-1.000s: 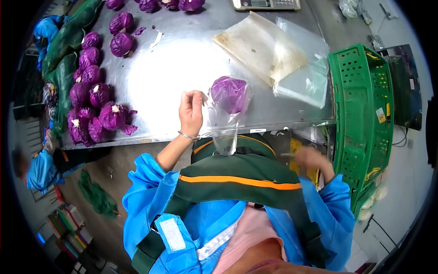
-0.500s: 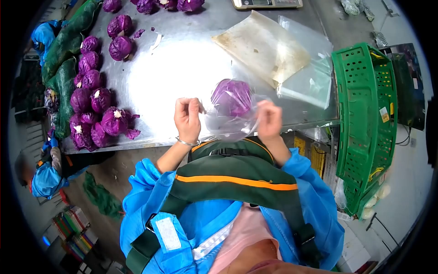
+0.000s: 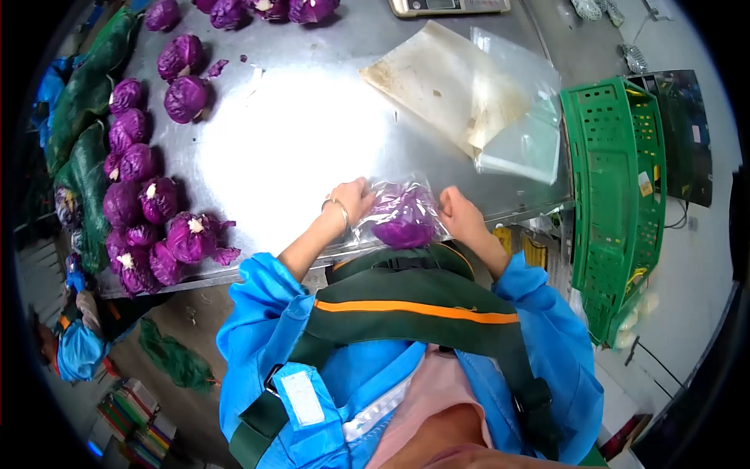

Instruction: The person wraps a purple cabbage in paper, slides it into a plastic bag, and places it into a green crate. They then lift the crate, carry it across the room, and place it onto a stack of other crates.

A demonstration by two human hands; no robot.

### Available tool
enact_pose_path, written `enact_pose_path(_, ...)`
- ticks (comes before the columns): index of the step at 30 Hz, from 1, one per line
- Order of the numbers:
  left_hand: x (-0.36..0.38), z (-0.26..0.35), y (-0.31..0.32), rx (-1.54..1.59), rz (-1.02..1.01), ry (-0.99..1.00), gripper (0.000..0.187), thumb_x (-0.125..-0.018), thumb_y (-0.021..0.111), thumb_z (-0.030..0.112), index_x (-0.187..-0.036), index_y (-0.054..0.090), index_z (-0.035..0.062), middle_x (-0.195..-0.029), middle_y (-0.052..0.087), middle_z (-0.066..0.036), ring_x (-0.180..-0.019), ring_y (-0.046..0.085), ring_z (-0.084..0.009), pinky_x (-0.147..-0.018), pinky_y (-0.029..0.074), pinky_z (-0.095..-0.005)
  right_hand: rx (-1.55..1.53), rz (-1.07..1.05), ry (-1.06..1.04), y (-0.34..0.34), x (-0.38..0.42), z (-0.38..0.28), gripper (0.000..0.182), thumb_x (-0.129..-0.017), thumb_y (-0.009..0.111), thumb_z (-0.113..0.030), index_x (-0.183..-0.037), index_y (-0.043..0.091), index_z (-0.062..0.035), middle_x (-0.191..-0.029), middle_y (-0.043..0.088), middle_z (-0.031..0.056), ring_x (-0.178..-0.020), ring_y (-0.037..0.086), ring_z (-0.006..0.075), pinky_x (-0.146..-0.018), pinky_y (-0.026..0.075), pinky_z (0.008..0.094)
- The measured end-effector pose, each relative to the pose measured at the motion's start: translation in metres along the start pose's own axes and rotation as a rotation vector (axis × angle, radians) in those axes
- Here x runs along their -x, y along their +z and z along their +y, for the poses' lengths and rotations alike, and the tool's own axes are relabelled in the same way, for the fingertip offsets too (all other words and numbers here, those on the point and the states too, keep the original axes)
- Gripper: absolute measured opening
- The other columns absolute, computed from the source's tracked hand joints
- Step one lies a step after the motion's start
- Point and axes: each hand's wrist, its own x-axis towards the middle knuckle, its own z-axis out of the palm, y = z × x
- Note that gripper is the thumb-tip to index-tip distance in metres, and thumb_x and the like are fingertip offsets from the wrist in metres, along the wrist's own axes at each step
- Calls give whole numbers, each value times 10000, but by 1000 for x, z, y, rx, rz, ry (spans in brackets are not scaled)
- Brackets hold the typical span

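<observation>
A red cabbage (image 3: 403, 226) lies inside a clear plastic bag (image 3: 397, 190) at the table's front edge, close to my waist. My left hand (image 3: 353, 198), with a bracelet at the wrist, is closed on the bag's left side, fingers curled. On the other side my right hand (image 3: 460, 213) has its fingers pinched together at the bag's right edge. The thin film between the fingertips is hard to make out. Beyond the bag lies a pile of flat clear plastic bags (image 3: 522, 109), partly under a stained sheet (image 3: 426, 86).
Several loose red cabbages (image 3: 160, 200) line the table's left side, beside a green mesh sack (image 3: 86, 176). A scale (image 3: 449, 6) stands at the back. Green crates (image 3: 605, 195) stand to the right. Another person in blue (image 3: 80, 348) is at the far left.
The bagged cabbage has come nearer to my body, and the bag now sits closer around it. Both hands have shifted from raised beside the bag's opening to its sides. The view has shifted slightly.
</observation>
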Motion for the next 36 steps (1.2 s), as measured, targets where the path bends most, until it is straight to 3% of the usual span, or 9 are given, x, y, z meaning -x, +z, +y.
enact_pose_path(2, 11, -10, 4, -188, 354, 530, 441, -783, 606, 86, -1205, 492, 28, -1164, 542, -206, -1029, 540, -336, -885, 437, -330, 305, 389, -463, -18, 5, -25, 524, -799, 630, -189, -1245, 404, -30, -1085, 525, 186, -980, 537, 265, -819, 438, 303)
enact_pose_path(5, 30, -19, 26, 232, 163, 568, 668, -747, 597, 28, -1351, 317, 80, -1307, 432, -189, -1200, 421, -362, -1000, 356, -383, -248, 95, -499, 14, -7, -30, 709, -760, 638, -141, -1361, 271, -50, -1254, 426, 189, -1102, 467, 317, -914, 395, 325)
enact_pose_path(11, 27, 14, 5, 665, -112, 42, 627, -808, 560, 82, -1376, 296, 58, -1315, 456, -150, -1202, 447, -243, -1005, 346, -325, -1783, -481, 27, -1, -6, -4, 943, -544, 457, 42, -1422, 135, -78, -1386, 294, 142, -1263, 337, 255, -1019, 327, 308)
enact_pose_path(14, 29, 91, -19, 461, -14, 84, 593, -819, 538, 72, -1370, 318, 57, -1249, 521, -133, -1042, 557, -203, -873, 444, -309, -2144, -317, 14, -32, 27, 1, 771, -821, 577, -258, -1418, 116, -97, -1445, 204, 123, -1296, 297, 295, -1047, 300, 388)
enact_pose_path(18, 6, 219, -62, 886, 46, 360, 683, -811, 562, 58, -1404, 222, 51, -1212, 532, -140, -932, 576, -191, -797, 464, -335, -2326, -60, 81, -116, 32, 47, 624, -852, 439, -560, -1291, 448, -117, -1235, 515, 107, -1147, 483, 277, -978, 387, 445)
enact_pose_path(22, -94, 183, -2, 183, 982, 260, 866, -757, 671, 146, -1396, 112, -25, -1338, 332, -213, -1215, 354, -307, -1023, 282, -409, -2166, 527, -82, -277, 44, 171, 599, -832, 439, -559, -1277, 462, -158, -1249, 507, 90, -1155, 475, 284, -965, 375, 484)
enact_pose_path(27, -160, 64, 79, 630, 843, 10, 841, -709, 567, 22, -1414, 111, 45, -1328, 360, -240, -1138, 458, -324, -951, 386, -374, -1780, 962, 109, -409, 44, 313, 572, -807, 439, -556, -1259, 481, -209, -1267, 497, 68, -1164, 464, 293, -950, 361, 533)
enact_pose_path(31, -74, 133, 7, 735, 515, -484, 733, -764, 573, 114, -1408, 224, 157, -1269, 392, -279, -1012, 535, -305, -812, 477, -365, -1710, 877, 297, -400, 4, 397, 553, -787, 440, -554, -1245, 495, -249, -1282, 490, 51, -1172, 456, 300, -938, 349, 572)
enact_pose_path(36, -47, 66, -8, -20, 816, -233, 816, -717, 714, 371, -1375, 307, 113, -1327, 247, -267, -1228, 278, -420, -978, 343, -455, -1748, 1021, 433, -376, -58, 532, 501, -781, 551, -493, -1158, 537, -163, -1135, 568, 62, -987, 561, 264, -803, 507, 372)
